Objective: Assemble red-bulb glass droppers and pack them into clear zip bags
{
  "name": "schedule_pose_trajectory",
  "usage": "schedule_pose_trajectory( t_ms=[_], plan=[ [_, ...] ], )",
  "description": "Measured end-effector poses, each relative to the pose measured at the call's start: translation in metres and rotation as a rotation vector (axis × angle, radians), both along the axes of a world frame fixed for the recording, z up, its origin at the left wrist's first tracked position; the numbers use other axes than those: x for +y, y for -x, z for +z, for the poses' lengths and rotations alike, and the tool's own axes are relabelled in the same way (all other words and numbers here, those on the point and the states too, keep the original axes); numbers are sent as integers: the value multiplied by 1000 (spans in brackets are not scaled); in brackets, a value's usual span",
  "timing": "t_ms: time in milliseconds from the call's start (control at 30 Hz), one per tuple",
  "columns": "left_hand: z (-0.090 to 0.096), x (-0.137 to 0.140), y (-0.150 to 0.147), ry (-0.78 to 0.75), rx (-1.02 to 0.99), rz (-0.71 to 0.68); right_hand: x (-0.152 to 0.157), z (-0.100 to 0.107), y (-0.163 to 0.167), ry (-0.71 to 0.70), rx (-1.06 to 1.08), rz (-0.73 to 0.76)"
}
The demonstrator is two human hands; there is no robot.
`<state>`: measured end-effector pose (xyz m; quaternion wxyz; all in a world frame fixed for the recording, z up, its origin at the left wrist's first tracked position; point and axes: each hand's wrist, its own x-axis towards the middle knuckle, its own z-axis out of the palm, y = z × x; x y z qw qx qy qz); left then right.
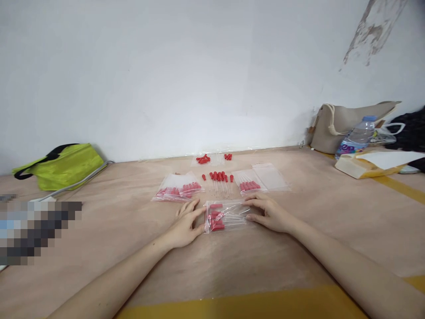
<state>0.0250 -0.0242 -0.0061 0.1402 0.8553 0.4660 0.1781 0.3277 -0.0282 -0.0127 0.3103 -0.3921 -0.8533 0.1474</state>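
A clear zip bag (232, 221) lies flat in front of me, with several glass droppers with red rubber bulbs inside, bulbs to the left. My left hand (186, 223) touches the bag's left end, thumb and forefinger apart along its edge. At the other end my right hand (268, 213) rests with spread fingers, its tips on the bag's right edge. Just beyond lie several loose droppers (219, 177), red bulbs away from me. Filled zip bags (177, 184) overlap to their left. To their right is another filled bag (249, 182) beside an unfilled-looking one (272, 177).
Near the wall, red bulbs (203, 158) lie on a clear bag, with more bulbs (228, 157) alongside. A lime-green pouch (69, 166) and a cable stand left. At right are a beige bag (345, 124), a water bottle (358, 135) and a yellowish box (358, 166).
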Motion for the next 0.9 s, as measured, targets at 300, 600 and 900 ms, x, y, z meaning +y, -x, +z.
schedule_pose_trajectory(
  t_ms=[300,600,900],
  plan=[
    [5,9,-10,88,-308,33,-1,-1,3,-5,-43,-20],
    [17,3,-17,284,-458,17,0,-7,12,32,148,-198],
    [15,-1,-20,478,-533,-87,0,-6,15,117,115,-254]
  ],
)
